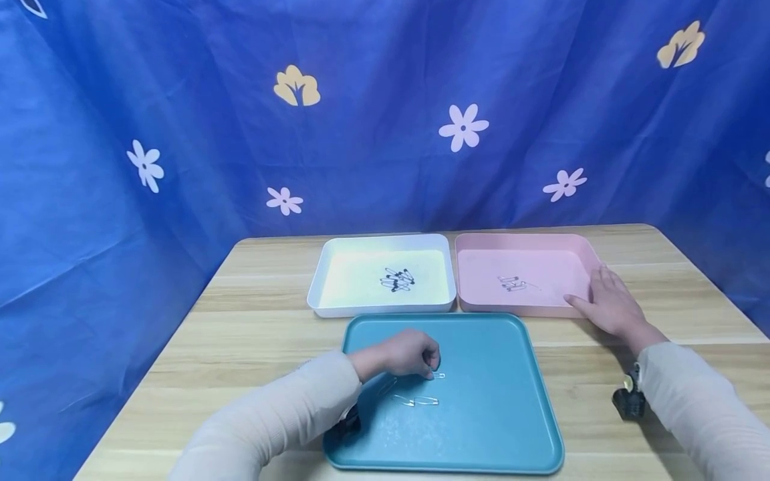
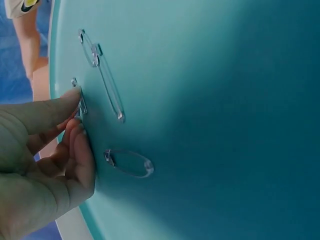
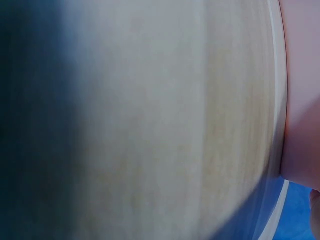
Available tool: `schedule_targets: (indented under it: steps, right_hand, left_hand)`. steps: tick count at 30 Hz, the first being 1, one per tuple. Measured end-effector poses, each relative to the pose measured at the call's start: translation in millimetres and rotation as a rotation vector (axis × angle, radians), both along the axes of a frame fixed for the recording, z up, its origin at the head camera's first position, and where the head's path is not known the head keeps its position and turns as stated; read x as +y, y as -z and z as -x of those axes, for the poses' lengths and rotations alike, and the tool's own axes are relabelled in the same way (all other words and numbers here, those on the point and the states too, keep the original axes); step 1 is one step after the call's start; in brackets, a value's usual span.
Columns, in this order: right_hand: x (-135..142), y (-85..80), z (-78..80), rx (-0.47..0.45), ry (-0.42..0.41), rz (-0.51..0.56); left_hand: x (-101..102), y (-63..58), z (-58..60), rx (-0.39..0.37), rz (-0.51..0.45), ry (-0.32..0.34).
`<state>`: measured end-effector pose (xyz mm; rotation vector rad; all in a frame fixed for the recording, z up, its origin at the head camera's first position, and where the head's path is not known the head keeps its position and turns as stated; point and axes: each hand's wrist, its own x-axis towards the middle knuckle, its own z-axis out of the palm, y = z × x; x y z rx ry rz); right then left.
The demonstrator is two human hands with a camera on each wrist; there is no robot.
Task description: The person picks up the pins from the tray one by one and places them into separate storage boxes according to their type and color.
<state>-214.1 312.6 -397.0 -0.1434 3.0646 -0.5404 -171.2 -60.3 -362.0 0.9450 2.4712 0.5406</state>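
Note:
My left hand (image 1: pixel 412 353) is over the teal tray (image 1: pixel 481 427), thumb and fingertips pinching one end of a silver safety pin (image 2: pixel 83 105) at the tray surface. Nearby on the tray lie three more silver safety pins: a rounded one (image 2: pixel 129 164), and a long one (image 2: pixel 111 90) that touches a smaller one (image 2: pixel 86 45). My right hand (image 1: pixel 613 308) rests on the front right corner of the pink tray (image 1: pixel 523 310), fingers extended along its rim. Only a sliver of that hand shows in the right wrist view.
Several silver safety pins (image 1: pixel 512 284) lie in the pink tray. Beside it, the white tray (image 1: pixel 385 311) holds several dark-ended safety pins (image 1: pixel 397 280). Both stand behind the teal tray on a wooden table (image 1: pixel 252 321). A blue flowered curtain (image 1: pixel 373 153) hangs behind.

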Motion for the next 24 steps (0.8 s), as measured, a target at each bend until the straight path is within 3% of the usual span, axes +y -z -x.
schedule_targets:
  steps: [6, 12, 18, 24]
  right_hand:
    - [0.0, -2.5, 0.4, 0.005, -0.001, -0.006]
    - [-0.1, -3.3, 0.3, 0.000, 0.009, 0.000]
    - [0.0, -1.8, 0.1, -0.001, 0.011, 0.006]
    - [-0.4, 0.3, 0.4, -0.002, 0.012, -0.002]
  left_hand:
    - [-0.1, 0.0, -0.8, 0.015, 0.021, 0.000]
    - [-1.4, -0.7, 2.3, -0.036, 0.009, -0.001]
    - [-2.7, -3.4, 6.8, -0.107, -0.002, -0.034]
    - [2.9, -10.3, 14.3, -0.099, -0.051, -0.075]
